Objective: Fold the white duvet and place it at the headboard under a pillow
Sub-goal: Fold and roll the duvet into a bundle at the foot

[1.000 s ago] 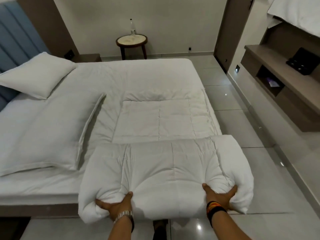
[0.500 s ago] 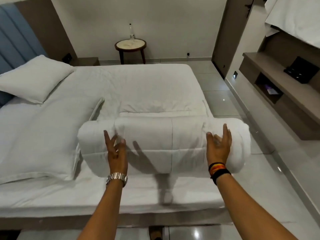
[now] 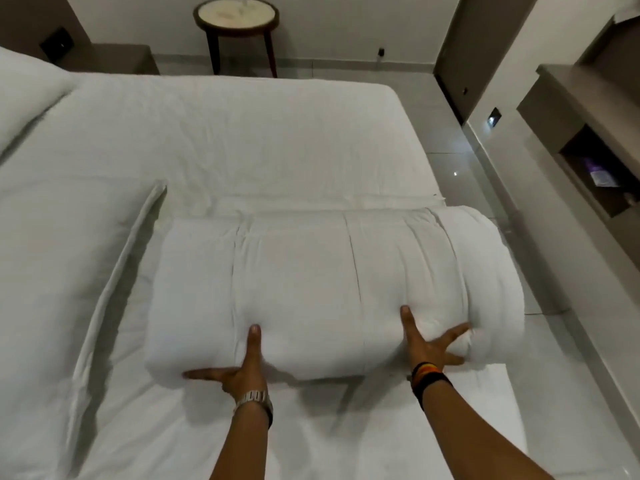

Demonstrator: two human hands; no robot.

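Observation:
The white duvet (image 3: 325, 285) lies folded into a thick bundle on the near right part of the bed (image 3: 242, 140). My left hand (image 3: 239, 368) presses flat against the bundle's near edge, fingers spread, thumb up on the top. My right hand (image 3: 433, 344) presses the near right corner, fingers splayed wide. Neither hand grips the fabric. A large flat pillow (image 3: 59, 258) lies just left of the bundle. A second pillow (image 3: 24, 95) sits at the far left, toward the headboard, which is out of view.
A round side table (image 3: 236, 19) stands beyond the bed against the far wall. A low nightstand (image 3: 114, 60) sits at the back left. A brown shelf unit (image 3: 595, 143) runs along the right wall, with tiled floor (image 3: 460, 161) between it and the bed.
The duvet's near part, held off the bed's edge, was flipped over onto the rest. My hands let go and now press on the bundle's near edge. The camera moved closer.

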